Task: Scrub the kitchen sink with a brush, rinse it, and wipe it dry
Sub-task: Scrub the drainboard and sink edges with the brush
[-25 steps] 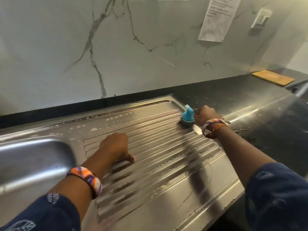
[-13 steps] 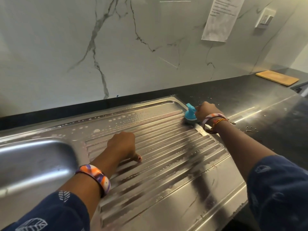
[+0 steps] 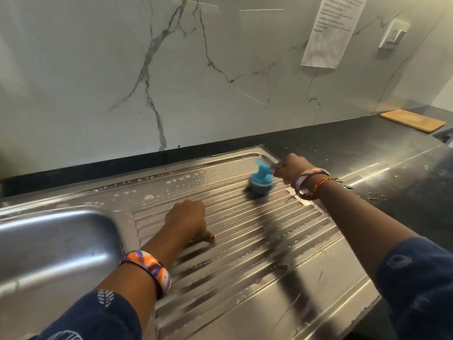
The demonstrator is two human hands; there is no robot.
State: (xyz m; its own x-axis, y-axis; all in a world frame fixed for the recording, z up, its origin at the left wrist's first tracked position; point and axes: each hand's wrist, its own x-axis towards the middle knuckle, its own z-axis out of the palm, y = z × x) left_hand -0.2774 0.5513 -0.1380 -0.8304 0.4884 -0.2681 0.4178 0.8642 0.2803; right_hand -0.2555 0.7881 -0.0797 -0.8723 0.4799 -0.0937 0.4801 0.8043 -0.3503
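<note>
A stainless steel sink fills the lower view, with its basin (image 3: pixel 49 244) at the left and a ribbed drainboard (image 3: pixel 245 253) to the right. My right hand (image 3: pixel 290 168) grips the handle of a blue scrub brush (image 3: pixel 261 181), whose round head sits on the far right corner of the drainboard. My left hand (image 3: pixel 186 220) rests on the ribs near the basin, fingers curled under, holding nothing. Soap bubbles dot the drainboard's back rim.
A black countertop (image 3: pixel 380 163) runs right of the sink, with water drops on it. A wooden board (image 3: pixel 413 120) lies at its far right end. Behind rises a marble-look wall with a paper notice (image 3: pixel 331 30) and a switch (image 3: pixel 394 35).
The brush has slid a little left and nearer along the drainboard's far corner. My left hand has stayed pressed on the ribs. The camera has shifted slightly.
</note>
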